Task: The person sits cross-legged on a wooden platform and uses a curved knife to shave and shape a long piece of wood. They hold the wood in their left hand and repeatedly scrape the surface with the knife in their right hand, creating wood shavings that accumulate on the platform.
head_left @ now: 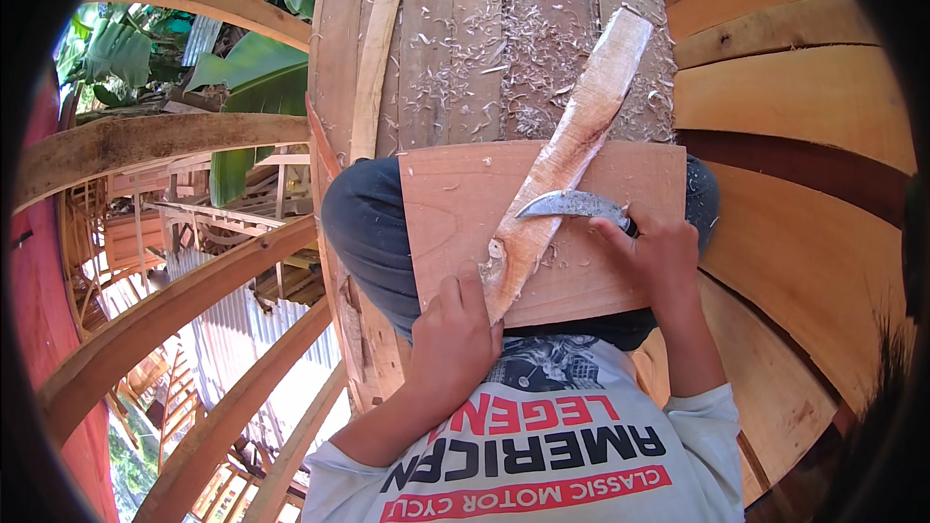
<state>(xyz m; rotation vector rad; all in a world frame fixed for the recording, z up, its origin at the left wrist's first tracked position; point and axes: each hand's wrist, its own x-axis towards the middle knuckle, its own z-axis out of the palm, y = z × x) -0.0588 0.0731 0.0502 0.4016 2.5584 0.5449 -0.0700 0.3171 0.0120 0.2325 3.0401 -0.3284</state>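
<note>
A long, roughly carved piece of wood [581,131] slants across a flat wooden board [446,194] that rests on my lap. My left hand [455,329] is closed round the near end of the carved piece, close to my shirt. In my right hand [659,247] is a curved knife [576,203], its handle mostly hidden by the fingers. The blade lies across the middle of the carved piece, pointing left. Pale and brown patches show on the wood, with a knot-like bump [496,250] near the held end.
Curled wood shavings [542,68] litter the plank floor [426,39] ahead. A thin wooden strip [380,58] lies there at the left. Wooden rails [174,136] with gaps run along the left side, with leaves and metal roofing beyond. A plank wall [794,87] stands at the right.
</note>
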